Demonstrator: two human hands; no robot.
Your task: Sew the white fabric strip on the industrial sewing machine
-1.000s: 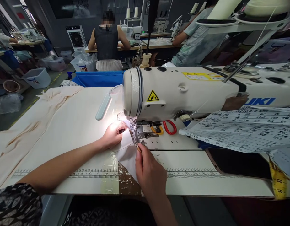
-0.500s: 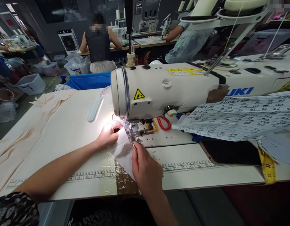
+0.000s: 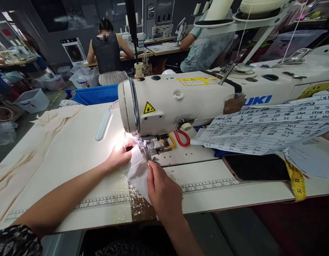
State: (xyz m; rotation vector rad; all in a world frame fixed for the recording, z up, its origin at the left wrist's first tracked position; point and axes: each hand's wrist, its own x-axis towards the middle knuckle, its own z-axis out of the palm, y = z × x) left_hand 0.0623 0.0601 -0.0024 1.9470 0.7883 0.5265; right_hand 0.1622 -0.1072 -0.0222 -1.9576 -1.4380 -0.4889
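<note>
The fingers [image 3: 157,171] of the right hand [image 3: 166,192] are curled closed around a tweezers-like metal tool [image 3: 145,155], thumb pressed along its near end; the tool's thin tip points up toward the needle area of the white sewing machine [image 3: 164,103]. Whether the tip touches anything there is too small to tell. The left hand [image 3: 120,154] has its thumb and fingers drawn together, nearly closed, pinching the edge of a white fabric piece [image 3: 137,172] just left of the machine's needle area; the lamp's glare blurs the fingertips. The fabric lies in front of the machine head, its upper end near the needle and its lower end sloping down toward the table's near edge, beside the right hand.

Left of the machine, a pale blue-green plastic handle [image 3: 102,128] lies on the white table [image 3: 73,153], and well beyond it cream fabric strips [image 3: 33,156] lie in folds along the table's far left. Under the machine arm, a red loop handle [image 3: 183,139] sits beside a yellow loop [image 3: 173,141]. To the right of the machine head, handwritten lined paper [image 3: 260,128] hangs against the arm, with a dark-screened smartphone [image 3: 255,168] just in front and a yellow tape measure [image 3: 297,181] touching its right end.
</note>
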